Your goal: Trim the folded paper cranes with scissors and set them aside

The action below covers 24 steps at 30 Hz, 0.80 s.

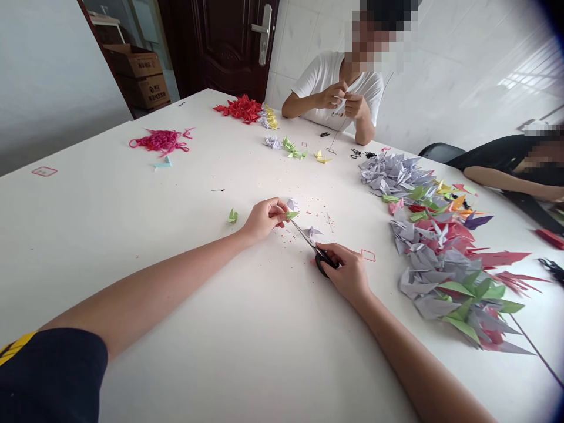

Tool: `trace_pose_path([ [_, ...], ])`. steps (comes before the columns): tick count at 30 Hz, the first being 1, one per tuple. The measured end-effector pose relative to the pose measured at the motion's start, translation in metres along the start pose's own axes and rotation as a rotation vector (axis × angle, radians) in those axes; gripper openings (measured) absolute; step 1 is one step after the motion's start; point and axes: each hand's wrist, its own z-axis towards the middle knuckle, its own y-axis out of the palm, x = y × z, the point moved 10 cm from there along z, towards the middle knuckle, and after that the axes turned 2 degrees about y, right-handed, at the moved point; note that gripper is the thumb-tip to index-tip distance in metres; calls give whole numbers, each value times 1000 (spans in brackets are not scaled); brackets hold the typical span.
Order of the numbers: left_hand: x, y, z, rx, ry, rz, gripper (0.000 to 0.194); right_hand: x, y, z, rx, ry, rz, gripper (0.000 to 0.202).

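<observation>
Green paper in left hand (265,220).

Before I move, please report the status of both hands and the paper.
Left hand holding green paper. Right hand holding scissors, tips at green paper. Grey paper beside scissors, maybe in the way.

Small folded green paper piece (292,215) at black-handled scissors' (325,263) tips.

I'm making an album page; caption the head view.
The left hand holds green folded paper, the right hand scissors pointed at it, over a white table.
</observation>
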Motion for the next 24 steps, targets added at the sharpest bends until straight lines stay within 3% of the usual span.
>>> trace_pose_path([
  [24,-3,1,0,-18,-25,-15,21,-9,-6,-4,101,-54,-138,20],
])
